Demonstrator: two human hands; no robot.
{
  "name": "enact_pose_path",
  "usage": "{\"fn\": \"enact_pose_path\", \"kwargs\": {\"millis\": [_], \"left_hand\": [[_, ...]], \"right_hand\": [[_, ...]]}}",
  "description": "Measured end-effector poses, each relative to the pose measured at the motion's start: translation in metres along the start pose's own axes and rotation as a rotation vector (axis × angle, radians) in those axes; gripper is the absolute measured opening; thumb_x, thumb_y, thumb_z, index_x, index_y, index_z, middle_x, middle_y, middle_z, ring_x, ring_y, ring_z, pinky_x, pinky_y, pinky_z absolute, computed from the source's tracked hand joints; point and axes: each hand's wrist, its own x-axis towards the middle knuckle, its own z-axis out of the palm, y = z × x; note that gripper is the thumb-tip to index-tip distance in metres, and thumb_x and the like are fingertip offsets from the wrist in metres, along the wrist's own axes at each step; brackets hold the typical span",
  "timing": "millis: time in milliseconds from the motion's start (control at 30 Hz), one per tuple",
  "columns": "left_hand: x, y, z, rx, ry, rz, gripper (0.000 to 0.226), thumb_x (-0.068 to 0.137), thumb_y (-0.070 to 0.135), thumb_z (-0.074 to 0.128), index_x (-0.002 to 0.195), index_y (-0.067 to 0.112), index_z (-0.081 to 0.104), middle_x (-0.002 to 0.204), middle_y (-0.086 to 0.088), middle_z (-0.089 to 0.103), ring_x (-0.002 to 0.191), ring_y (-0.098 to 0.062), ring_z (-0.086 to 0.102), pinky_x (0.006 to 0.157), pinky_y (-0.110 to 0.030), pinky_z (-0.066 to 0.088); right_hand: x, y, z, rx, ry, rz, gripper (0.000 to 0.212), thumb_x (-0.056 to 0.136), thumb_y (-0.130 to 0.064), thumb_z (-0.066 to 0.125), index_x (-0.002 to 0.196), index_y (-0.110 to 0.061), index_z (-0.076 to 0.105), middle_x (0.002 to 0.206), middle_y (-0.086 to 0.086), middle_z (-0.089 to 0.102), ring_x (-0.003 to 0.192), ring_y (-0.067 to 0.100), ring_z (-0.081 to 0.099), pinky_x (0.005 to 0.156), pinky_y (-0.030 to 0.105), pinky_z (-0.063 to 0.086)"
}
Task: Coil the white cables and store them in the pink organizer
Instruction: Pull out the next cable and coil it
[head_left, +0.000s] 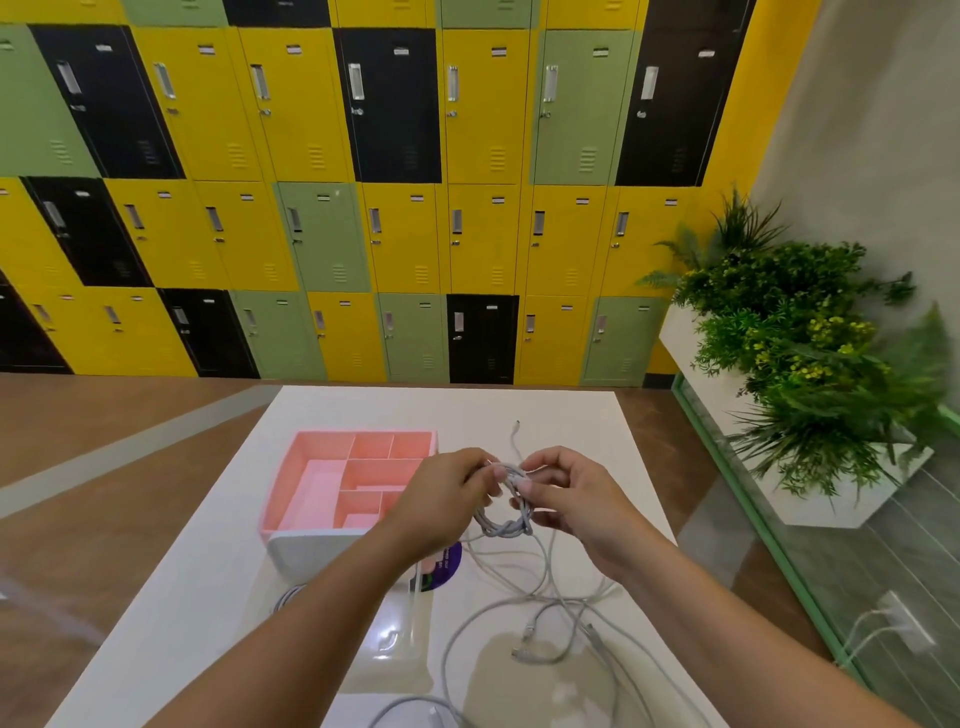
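The pink organizer (280, 483) is sitting left of centre on the white tabletop (208, 623), with its divided compartments facing up. A purple sticker (449, 564) is lying just beside its near right corner, partly hidden by the left forearm.

The left hand (447, 499) is reaching over the organizer's right edge. Its grip is curling around the left side of a coil of white cable (506, 525), which is hanging in the air between both hands, to the right of the organizer. One cable end (516, 436) is sticking up from the top of the coil.

The right hand (576, 499) is facing the left hand, and its grip is pinching the coil's right side between thumb and fingertips.

Loose cables (545, 597) are trailing down from the coil and lying tangled on the tabletop's near right part. Plants (805, 338) are standing at the far right, well apart from the tabletop.
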Motion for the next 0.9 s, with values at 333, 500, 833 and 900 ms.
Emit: {"fn": "enact_pose_path", "kwargs": {"millis": [333,500,833,900], "left_hand": [[-0.013,-0.029,-0.018,-0.039,0.037,-0.007,0.017,0.098,0.028,0.051,0.088,0.025,0.065,0.075,0.011,0.065,0.071,-0.004,0.06,0.061,-0.015,0.044],[-0.022,-0.055,-0.029,-0.037,0.024,-0.04,0.022,0.1,0.025,0.048,0.092,0.017,0.067,0.078,0.005,0.066,0.07,-0.007,0.058,0.058,-0.008,0.04],[-0.032,-0.102,-0.071,-0.101,-0.026,0.017,0.021,0.1,0.023,0.048,0.092,0.026,0.067,0.077,0.01,0.065,0.069,0.0,0.056,0.061,-0.012,0.042],[-0.033,-0.109,-0.078,-0.11,-0.015,0.025,0.021,0.1,0.025,0.048,0.095,0.024,0.068,0.078,0.009,0.065,0.068,-0.001,0.057,0.059,-0.011,0.042]], "right_hand": [[0.003,0.009,0.034,-0.212,-0.048,-0.032,0.024,0.085,-0.01,0.07,0.105,-0.019,0.06,0.105,0.011,0.064,0.082,0.023,0.069,0.065,0.026,0.056],[0.007,0.015,0.057,-0.429,-0.115,-0.093,0.035,0.08,0.0,0.072,0.102,-0.024,0.059,0.106,-0.003,0.061,0.075,0.021,0.066,0.074,0.037,0.06],[0.012,0.031,0.116,-0.153,-0.109,-0.032,0.031,0.092,0.006,0.054,0.11,-0.018,0.057,0.119,0.004,0.059,0.078,0.013,0.07,0.07,0.031,0.058],[0.015,0.033,0.128,-0.154,-0.109,-0.024,0.028,0.094,-0.002,0.054,0.114,-0.021,0.055,0.119,0.002,0.058,0.089,0.022,0.069,0.08,0.042,0.059]]}}
